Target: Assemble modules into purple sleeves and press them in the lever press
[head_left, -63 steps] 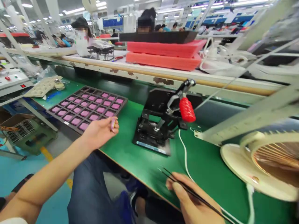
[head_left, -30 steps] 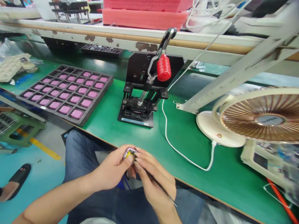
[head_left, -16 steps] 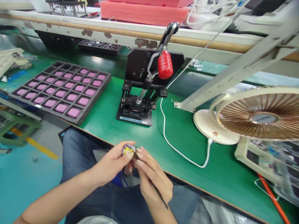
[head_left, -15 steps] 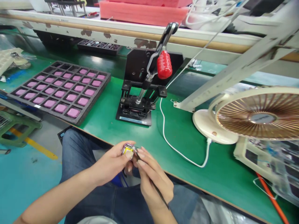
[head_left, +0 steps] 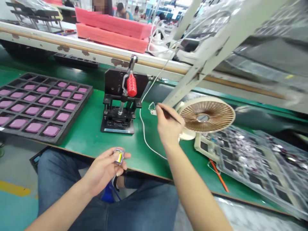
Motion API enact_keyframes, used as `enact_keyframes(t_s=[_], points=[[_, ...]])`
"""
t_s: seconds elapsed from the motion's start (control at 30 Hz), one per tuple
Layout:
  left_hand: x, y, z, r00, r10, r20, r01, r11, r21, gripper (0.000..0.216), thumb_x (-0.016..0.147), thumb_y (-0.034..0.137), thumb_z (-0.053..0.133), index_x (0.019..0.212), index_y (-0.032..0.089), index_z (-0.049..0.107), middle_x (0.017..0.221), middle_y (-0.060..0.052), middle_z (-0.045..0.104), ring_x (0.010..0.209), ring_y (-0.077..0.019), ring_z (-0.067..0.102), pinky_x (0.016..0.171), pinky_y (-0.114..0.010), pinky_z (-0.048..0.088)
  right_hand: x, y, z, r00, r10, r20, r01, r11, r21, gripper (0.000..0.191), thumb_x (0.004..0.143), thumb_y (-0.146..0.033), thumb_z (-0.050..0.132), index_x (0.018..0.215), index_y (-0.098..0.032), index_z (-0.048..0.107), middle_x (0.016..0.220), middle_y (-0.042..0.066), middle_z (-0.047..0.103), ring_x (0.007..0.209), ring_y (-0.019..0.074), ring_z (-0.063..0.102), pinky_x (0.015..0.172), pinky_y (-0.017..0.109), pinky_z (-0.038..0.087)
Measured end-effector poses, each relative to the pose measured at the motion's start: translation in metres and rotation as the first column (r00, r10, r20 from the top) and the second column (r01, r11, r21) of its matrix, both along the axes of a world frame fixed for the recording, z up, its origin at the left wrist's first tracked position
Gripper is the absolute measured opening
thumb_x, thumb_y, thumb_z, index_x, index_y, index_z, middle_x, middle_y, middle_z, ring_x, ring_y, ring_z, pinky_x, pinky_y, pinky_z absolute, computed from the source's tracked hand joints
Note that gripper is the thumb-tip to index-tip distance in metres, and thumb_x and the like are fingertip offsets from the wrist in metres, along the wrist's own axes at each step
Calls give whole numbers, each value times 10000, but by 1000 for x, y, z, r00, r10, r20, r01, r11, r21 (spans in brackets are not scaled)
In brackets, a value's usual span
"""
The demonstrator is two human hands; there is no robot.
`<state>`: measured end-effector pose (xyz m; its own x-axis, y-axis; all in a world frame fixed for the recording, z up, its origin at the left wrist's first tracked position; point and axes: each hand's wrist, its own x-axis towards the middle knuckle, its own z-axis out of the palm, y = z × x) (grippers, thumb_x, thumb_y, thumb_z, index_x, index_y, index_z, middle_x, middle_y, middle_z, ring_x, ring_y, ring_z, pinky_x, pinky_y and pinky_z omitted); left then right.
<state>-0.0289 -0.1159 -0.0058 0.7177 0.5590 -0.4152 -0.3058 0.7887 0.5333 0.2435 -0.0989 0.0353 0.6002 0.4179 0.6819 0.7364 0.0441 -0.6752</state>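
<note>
My left hand is shut on a small silver-edged component with a yellow strip, held up above my lap near the bench's front edge. My right hand pinches fine black tweezers and hangs over the green bench, next to a small white clip and in front of the fan. A black hand press with a red handle stands between my hands, farther back. Left of it lies a black foam tray holding rows of pink square pads.
A cream desk fan stands right of my right hand, with a white cable running across the green bench. A transparent tray of small parts lies at right. Pink foam stacks sit on the back shelf.
My hands have parted: the right hand with the tweezers has moved up and right towards the fan, and the left hand keeps the component. The view has turned right, showing the transparent tray.
</note>
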Motion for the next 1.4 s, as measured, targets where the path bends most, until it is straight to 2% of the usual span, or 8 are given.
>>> enact_keyframes(t_s=[0.13, 0.3, 0.5, 0.7, 0.97, 1.17, 1.27, 1.4], points=[[-5, -2, 3, 1000, 14, 10, -14, 1000, 6, 270, 998, 229, 707, 1241, 113, 731, 1316, -271, 729, 833, -222, 726, 645, -292, 493, 49, 54, 9, 996, 25, 85, -3, 968, -252, 193, 969, -268, 691, 1034, -137, 817, 1037, 127, 815, 932, 244, 760, 928, 386, 604], [-15, 2, 1, 996, 78, 35, -76, 995, -63, 393, 1015, 289, 704, 1359, 99, 715, 1314, -269, 731, 920, -247, 746, 751, -329, 563, 58, 60, -7, 994, 1, 113, 37, 943, -330, 237, 1001, -288, 646, 1042, -120, 807, 986, 142, 802, 893, 259, 746, 915, 389, 577], [-22, 3, -3, 997, 70, 33, -70, 997, -22, 522, 963, 211, 762, 1470, 156, 654, 1313, -235, 747, 1079, -319, 776, 906, -396, 614, 62, 86, -24, 989, 46, 137, 21, 892, -451, 303, 1043, -221, 550, 1240, -122, 758, 1296, 169, 749, 1169, 237, 699, 1070, 341, 512], [-28, 1, -6, 999, 38, 29, -38, 999, 1, 309, 970, 227, 749, 1274, 171, 759, 1281, -204, 763, 1015, -342, 795, 792, -407, 637, 59, 84, -25, 994, 29, 102, 39, 798, -602, 204, 1004, -239, 658, 1016, -112, 818, 979, 183, 818, 982, 305, 768, 962, 384, 542], [-32, 2, -4, 998, 9, -63, -9, 1000, 2, 331, 866, 198, 852, 1192, 174, 801, 1350, -220, 747, 1045, -353, 789, 749, -356, 649, 22, 0, 3, 990, 41, 138, 49, 806, -590, 334, 1096, -305, 518, 1039, -117, 789, 1006, 116, 823, 1004, 233, 781, 958, 278, 547], [-32, 11, -22, 983, 14, -182, -18, 1000, -19, 278, 781, 335, 927, 1030, 294, 810, 1121, -62, 846, 1020, -329, 806, 722, -355, 693, 2, -117, 17, 977, -29, 213, 156, 780, -606, 301, 1099, -221, 459, 1310, -209, 673, 1211, 16, 779, 1082, 126, 726, 983, 209, 542], [-31, 12, -30, 992, 8, -123, -11, 1000, -21, 210, 818, 342, 885, 1006, 286, 810, 1064, -57, 856, 898, -302, 819, 558, -275, 620, 40, -195, 18, 954, -205, 220, 300, 682, -667, 284, 1040, -283, 565, 1271, -209, 711, 1110, 58, 797, 972, 200, 743, 896, 287, 574], [-27, 5, -32, 997, -16, -80, 14, 1000, -22, 215, 816, 342, 882, 1015, 282, 829, 1045, -82, 861, 820, -323, 825, 507, -288, 586, 134, -268, 32, 826, -500, 258, 487, 404, -775, 268, 986, -310, 612, 1078, -158, 812, 1052, 164, 803, 1011, 309, 744, 893, 364, 534]])
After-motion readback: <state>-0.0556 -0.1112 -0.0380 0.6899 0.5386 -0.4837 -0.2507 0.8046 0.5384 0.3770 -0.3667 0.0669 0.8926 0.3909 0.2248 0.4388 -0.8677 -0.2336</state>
